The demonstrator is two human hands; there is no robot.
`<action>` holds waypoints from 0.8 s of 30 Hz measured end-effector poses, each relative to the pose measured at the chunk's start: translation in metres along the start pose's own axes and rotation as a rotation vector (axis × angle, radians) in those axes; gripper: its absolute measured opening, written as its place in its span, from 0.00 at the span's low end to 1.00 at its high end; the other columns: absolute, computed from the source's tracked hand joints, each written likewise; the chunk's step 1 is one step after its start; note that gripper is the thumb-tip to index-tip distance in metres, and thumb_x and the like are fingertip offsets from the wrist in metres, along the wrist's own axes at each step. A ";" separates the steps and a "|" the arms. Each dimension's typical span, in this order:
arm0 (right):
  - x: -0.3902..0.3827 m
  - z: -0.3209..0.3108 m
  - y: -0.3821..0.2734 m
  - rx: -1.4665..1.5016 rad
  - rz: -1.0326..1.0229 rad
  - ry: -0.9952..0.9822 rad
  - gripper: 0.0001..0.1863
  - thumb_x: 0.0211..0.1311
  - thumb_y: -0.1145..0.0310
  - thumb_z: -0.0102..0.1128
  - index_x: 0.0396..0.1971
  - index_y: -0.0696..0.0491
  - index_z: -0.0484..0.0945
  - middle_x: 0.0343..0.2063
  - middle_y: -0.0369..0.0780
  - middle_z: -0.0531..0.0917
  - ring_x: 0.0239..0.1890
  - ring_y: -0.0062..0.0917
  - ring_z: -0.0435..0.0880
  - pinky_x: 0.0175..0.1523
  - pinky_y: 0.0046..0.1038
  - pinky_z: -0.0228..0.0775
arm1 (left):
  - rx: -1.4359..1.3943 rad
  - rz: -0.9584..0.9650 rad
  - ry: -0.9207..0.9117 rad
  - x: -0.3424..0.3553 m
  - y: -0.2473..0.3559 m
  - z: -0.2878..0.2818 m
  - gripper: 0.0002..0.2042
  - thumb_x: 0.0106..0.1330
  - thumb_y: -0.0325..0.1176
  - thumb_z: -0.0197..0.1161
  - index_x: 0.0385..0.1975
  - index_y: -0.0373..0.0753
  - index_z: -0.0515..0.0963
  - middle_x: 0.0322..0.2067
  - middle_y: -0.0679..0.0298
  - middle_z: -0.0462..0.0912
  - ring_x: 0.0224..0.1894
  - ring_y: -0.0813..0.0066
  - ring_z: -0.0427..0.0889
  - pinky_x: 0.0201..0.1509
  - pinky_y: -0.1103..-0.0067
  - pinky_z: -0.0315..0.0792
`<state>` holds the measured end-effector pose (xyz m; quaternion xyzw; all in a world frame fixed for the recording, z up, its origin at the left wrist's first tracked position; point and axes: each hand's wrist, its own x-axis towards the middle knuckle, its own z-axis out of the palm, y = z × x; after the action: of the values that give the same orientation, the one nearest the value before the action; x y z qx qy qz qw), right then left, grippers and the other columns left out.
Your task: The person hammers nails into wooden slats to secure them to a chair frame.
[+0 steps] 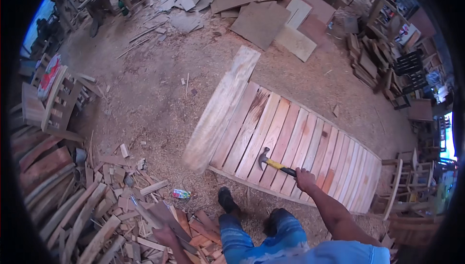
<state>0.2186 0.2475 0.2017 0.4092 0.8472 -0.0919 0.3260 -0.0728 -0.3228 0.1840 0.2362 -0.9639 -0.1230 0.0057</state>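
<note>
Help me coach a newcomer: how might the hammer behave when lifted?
The hammer is probably head-heavy: its metal head sits at one end. It should stay stiff; the yellow-and-black handle looks straight. Gripped far from the head, as by the right hand, it may tip head-down.

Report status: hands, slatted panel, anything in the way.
Right hand gripping hammer, head over slatted panel. Left hand low at scrap wood, grip unclear. Wide board across panel's far-left end. Scrap heaped on floor, left side.
</note>
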 end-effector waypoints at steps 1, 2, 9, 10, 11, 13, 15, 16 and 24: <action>-0.013 -0.030 -0.019 0.044 -0.006 -0.028 0.21 0.75 0.57 0.63 0.60 0.49 0.73 0.52 0.49 0.83 0.53 0.46 0.88 0.53 0.49 0.82 | -0.007 0.014 -0.014 0.002 0.003 -0.014 0.40 0.51 0.43 0.77 0.63 0.24 0.76 0.50 0.35 0.86 0.54 0.32 0.85 0.62 0.51 0.75; -0.019 -0.051 -0.036 0.029 -0.061 0.003 0.24 0.72 0.60 0.63 0.64 0.48 0.72 0.49 0.51 0.85 0.48 0.49 0.90 0.50 0.51 0.84 | 0.022 -0.011 -0.015 0.003 0.012 -0.029 0.38 0.51 0.42 0.77 0.61 0.24 0.78 0.49 0.35 0.86 0.54 0.32 0.85 0.62 0.50 0.75; -0.003 -0.126 -0.173 0.094 0.030 -0.201 0.17 0.68 0.67 0.63 0.55 0.49 0.87 0.46 0.49 0.90 0.48 0.43 0.92 0.48 0.43 0.86 | -0.015 0.027 -0.223 0.071 0.071 -0.094 0.33 0.50 0.41 0.79 0.53 0.25 0.79 0.48 0.37 0.85 0.53 0.34 0.84 0.59 0.48 0.76; 0.003 -0.115 -0.177 0.085 0.095 -0.098 0.14 0.69 0.67 0.63 0.51 0.49 0.89 0.45 0.48 0.90 0.46 0.42 0.93 0.47 0.43 0.86 | 0.002 0.060 -0.214 0.078 0.091 -0.100 0.33 0.50 0.41 0.79 0.53 0.25 0.79 0.48 0.37 0.85 0.53 0.34 0.84 0.59 0.48 0.76; 0.001 -0.102 -0.184 0.077 0.163 -0.004 0.12 0.69 0.67 0.63 0.47 0.50 0.90 0.43 0.47 0.91 0.45 0.41 0.94 0.45 0.42 0.86 | -0.093 0.076 -0.253 0.080 0.119 -0.115 0.33 0.49 0.39 0.79 0.53 0.25 0.79 0.48 0.37 0.85 0.53 0.34 0.84 0.60 0.49 0.76; -0.004 -0.088 -0.193 0.103 0.194 0.015 0.12 0.70 0.66 0.63 0.48 0.51 0.90 0.42 0.47 0.91 0.44 0.41 0.94 0.45 0.42 0.87 | -0.180 0.128 -0.289 0.105 0.149 -0.125 0.33 0.48 0.38 0.80 0.54 0.25 0.79 0.47 0.37 0.86 0.53 0.34 0.84 0.60 0.49 0.76; -0.004 -0.086 -0.204 0.113 0.227 0.035 0.13 0.70 0.66 0.62 0.48 0.52 0.89 0.41 0.46 0.91 0.43 0.40 0.94 0.46 0.41 0.87 | -0.081 0.184 -0.220 0.143 0.156 -0.108 0.35 0.47 0.36 0.80 0.56 0.24 0.79 0.46 0.37 0.86 0.52 0.34 0.85 0.62 0.50 0.76; -0.005 -0.090 -0.204 0.197 0.343 -0.007 0.13 0.71 0.66 0.62 0.49 0.51 0.89 0.41 0.46 0.91 0.44 0.40 0.94 0.47 0.42 0.87 | -0.123 0.178 -0.300 0.163 0.164 -0.105 0.37 0.48 0.37 0.79 0.59 0.23 0.78 0.48 0.36 0.86 0.54 0.34 0.85 0.63 0.51 0.75; 0.014 -0.083 -0.177 0.751 0.689 -0.121 0.18 0.69 0.60 0.61 0.49 0.55 0.88 0.49 0.52 0.91 0.55 0.48 0.90 0.61 0.49 0.82 | 0.021 0.625 -0.193 0.300 0.268 -0.083 0.36 0.49 0.40 0.78 0.56 0.24 0.77 0.43 0.39 0.85 0.50 0.34 0.83 0.57 0.49 0.75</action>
<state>0.0398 0.1768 0.2371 0.7476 0.5512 -0.3005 0.2166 -0.4558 -0.2489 0.3144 -0.0839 -0.9871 -0.1270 -0.0505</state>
